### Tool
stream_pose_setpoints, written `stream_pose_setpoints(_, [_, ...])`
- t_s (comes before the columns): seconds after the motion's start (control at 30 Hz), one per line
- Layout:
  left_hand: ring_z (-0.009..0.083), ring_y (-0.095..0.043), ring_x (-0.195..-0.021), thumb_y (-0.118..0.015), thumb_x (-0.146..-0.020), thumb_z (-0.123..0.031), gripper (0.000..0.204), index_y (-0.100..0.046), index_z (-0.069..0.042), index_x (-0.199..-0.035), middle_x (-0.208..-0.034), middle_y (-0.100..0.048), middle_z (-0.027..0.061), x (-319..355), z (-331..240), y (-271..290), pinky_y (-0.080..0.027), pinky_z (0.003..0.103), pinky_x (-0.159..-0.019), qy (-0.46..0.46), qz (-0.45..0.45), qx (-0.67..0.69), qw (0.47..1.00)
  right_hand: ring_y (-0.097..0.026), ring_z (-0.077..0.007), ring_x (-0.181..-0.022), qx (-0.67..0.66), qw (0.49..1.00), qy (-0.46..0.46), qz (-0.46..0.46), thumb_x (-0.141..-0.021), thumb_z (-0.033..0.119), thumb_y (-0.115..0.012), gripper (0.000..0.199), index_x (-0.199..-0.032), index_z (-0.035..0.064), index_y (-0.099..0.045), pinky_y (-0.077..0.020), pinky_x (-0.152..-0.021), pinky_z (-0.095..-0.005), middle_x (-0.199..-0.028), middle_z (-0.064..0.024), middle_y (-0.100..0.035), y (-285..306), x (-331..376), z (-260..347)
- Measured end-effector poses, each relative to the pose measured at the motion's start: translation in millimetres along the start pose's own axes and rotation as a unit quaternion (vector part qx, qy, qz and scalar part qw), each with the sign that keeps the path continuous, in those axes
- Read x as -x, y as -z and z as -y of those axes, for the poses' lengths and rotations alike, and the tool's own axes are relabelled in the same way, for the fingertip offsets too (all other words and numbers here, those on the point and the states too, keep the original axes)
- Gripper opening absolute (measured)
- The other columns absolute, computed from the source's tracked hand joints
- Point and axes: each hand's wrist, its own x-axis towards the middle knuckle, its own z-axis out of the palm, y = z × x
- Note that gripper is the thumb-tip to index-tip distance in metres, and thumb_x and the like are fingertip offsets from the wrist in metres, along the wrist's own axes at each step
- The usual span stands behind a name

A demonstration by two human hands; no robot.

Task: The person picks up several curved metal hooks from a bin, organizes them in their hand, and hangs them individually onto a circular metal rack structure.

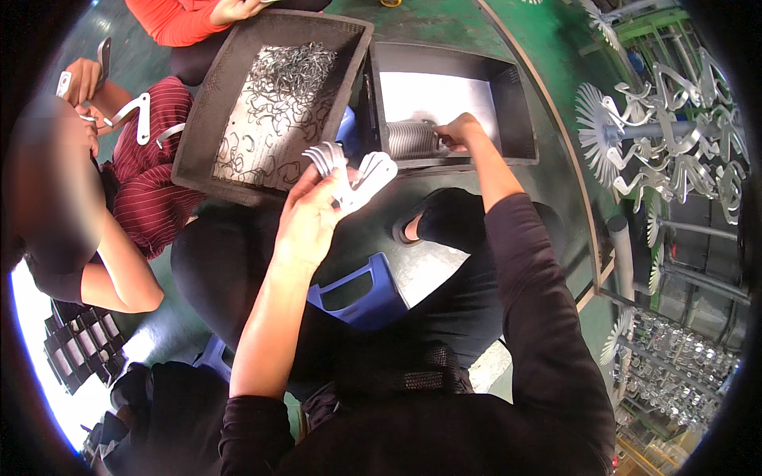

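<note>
My left hand (305, 218) is closed round a small stack of pale, curved metal brackets (375, 176), held up in front of the crates. Inside the right-hand black crate (520, 111), my right hand (460, 132) reaches to the end of a tight row of similar metal brackets (406, 140). Its fingers are bent against the end of that row; whether they grip a piece is hidden. White lining covers the crate's bottom. To the left stands a tilted black crate (198, 119) with many loose, dark bent wire pieces (294, 71).
At the left a co-worker in striped trousers (151, 159) handles metal brackets (143, 119). Another person's red sleeve (171, 20) shows beyond the crates. A blue plastic stool (381, 297) is by my legs. On the right, racks hold many hanging metal parts (675, 127).
</note>
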Motion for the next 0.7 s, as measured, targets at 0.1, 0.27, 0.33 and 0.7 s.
stream_pose_setpoints(0.1, [0.0215,-0.056,-0.103,-0.049,-0.092,-0.012,0.034,-0.048,-0.001,-0.124,-0.1,-0.059,0.0097,4.8,-1.7,-10.8,-0.043,0.046,-0.095,0.0,0.029,0.011,1.0,-0.06,-0.0133,-0.053,0.051,0.992,0.08,-0.087,-0.077,0.03,-0.069,0.028,-0.073,0.0023,-0.067,-0.05,-0.051,-0.0256,-0.065,-0.0052,-0.065,27.2,49.5,6.7])
stream_pose_setpoints(0.27, [0.0208,-0.055,-0.105,-0.047,-0.091,-0.006,0.033,-0.048,0.002,-0.123,-0.114,-0.057,0.0132,12.7,7.9,-12.1,-0.042,0.037,-0.095,-0.06,0.043,0.018,0.997,-0.057,-0.0086,-0.051,-0.133,0.936,0.295,-0.136,-0.078,0.024,-0.068,0.025,-0.076,-0.0005,-0.066,-0.0441,-0.048,-0.0216,-0.062,-0.0046,-0.062,39.2,191.9,34.9])
stream_pose_setpoints(0.33, [0.014,-0.054,-0.101,-0.053,-0.088,-0.003,0.027,-0.053,0.0,-0.115,-0.108,-0.057,0.0058,10.7,14.6,-14.2,-0.041,0.029,-0.092,-0.047,0.021,0.051,0.997,-0.055,-0.0072,-0.051,-0.21,0.919,0.327,-0.064,-0.08,0.02,-0.067,0.02,-0.078,-0.0004,-0.066,-0.0428,-0.047,-0.0201,-0.062,-0.0039,-0.061,20.3,245.0,43.2])
stream_pose_setpoints(0.7, [0.0089,-0.048,-0.09,-0.045,-0.093,-0.007,0.018,-0.045,-0.004,-0.111,-0.097,-0.05,0.0017,31.7,12.4,-12.8,-0.041,0.026,-0.082,-0.083,0.075,-0.199,0.974,-0.058,-0.0112,-0.043,-0.099,0.924,0.361,-0.085,-0.08,0.013,-0.066,0.016,-0.077,-0.0023,-0.064,-0.0424,-0.042,-0.0237,-0.056,-0.0069,-0.061,-55.8,291.6,61.8])
